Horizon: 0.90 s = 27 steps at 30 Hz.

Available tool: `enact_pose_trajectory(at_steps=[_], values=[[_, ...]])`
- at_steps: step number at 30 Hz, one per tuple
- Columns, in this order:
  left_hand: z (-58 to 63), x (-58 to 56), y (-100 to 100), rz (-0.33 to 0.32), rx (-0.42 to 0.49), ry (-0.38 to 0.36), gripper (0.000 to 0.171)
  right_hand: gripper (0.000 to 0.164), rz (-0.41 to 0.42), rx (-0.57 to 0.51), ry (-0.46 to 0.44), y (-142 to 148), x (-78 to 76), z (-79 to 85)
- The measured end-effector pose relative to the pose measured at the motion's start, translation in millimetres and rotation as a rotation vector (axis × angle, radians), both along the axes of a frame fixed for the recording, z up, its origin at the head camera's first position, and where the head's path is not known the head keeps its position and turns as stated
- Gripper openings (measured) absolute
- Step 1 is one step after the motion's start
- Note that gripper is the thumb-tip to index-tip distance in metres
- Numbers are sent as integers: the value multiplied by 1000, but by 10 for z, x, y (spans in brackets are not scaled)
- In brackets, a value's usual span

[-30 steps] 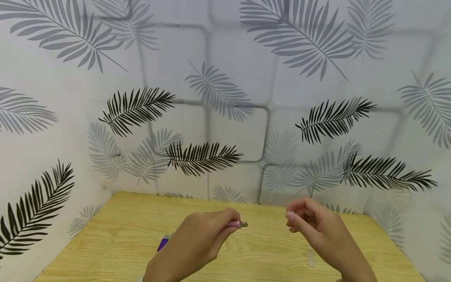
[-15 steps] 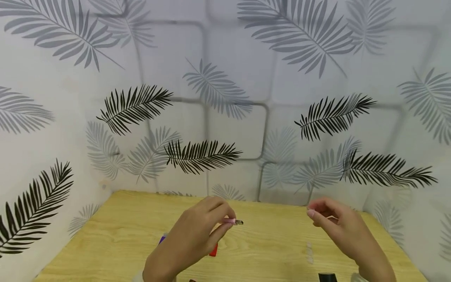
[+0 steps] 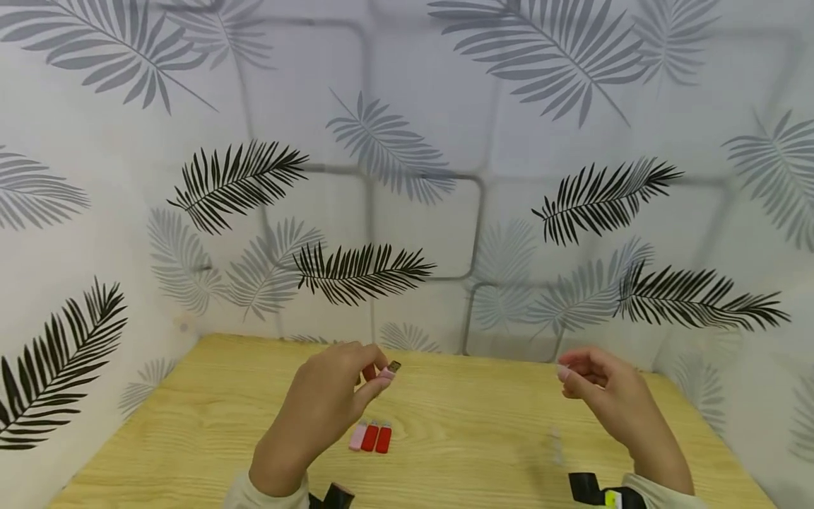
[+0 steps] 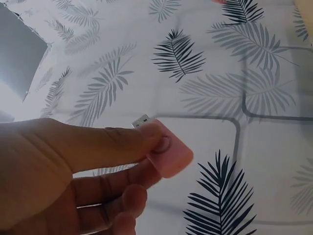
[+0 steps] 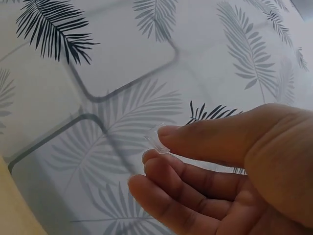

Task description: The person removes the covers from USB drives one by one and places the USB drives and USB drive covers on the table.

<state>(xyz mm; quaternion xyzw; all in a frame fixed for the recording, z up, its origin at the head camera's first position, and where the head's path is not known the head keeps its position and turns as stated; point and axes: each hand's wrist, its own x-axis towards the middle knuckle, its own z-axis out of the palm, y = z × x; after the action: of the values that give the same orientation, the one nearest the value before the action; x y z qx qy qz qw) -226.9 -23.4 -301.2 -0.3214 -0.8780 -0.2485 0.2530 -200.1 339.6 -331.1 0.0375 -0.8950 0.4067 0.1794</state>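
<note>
My left hand (image 3: pixel 324 410) pinches a pink USB flash drive (image 4: pixel 175 155) between thumb and fingers, its bare metal plug (image 3: pixel 394 366) pointing up and right in the head view. Between thumb and fingertips of my right hand (image 3: pixel 613 410) is a small clear plastic cap (image 5: pixel 157 139). The two hands are well apart above the table. Below and right of the left hand lie a pink flash drive (image 3: pixel 358 436) and two red flash drives (image 3: pixel 376 437), side by side with their plugs toward the back.
Clear plastic pieces (image 3: pixel 556 447) lie in a short row on the wood-grain table (image 3: pixel 470 424), left of the right forearm. A leaf-patterned wall covering (image 3: pixel 420 311) rises behind the table's back edge. Dark wrist mounts (image 3: pixel 604 493) sit at both sleeves.
Both hands have drawn apart, the left moving left and the right moving right. The left hand has turned the drive's plug upward. The pink and red drives on the table have come into sight.
</note>
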Motion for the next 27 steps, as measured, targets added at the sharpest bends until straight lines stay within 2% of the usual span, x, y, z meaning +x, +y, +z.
enact_pose_trajectory(at_steps=[3,6,10,17,22,27], values=[[-29,-81,-29,64,-22,-115,9,27,-27,-34,-56,60,-61,-70],[-82,-182,-62,89,-26,-216,9,28,-66,-37,-93,119,-119,-147],[-160,-269,-111,109,-31,-310,7,26,-114,-20,-126,160,-158,-235],[-253,-341,-162,115,-36,-371,8,27,-119,-81,-146,222,-216,-409],[-321,-408,-182,146,-46,-407,10,26,-152,-81,-207,341,-311,-640],[-412,-457,-228,186,-103,-470,17,24,-183,-57,-266,416,-399,-855]])
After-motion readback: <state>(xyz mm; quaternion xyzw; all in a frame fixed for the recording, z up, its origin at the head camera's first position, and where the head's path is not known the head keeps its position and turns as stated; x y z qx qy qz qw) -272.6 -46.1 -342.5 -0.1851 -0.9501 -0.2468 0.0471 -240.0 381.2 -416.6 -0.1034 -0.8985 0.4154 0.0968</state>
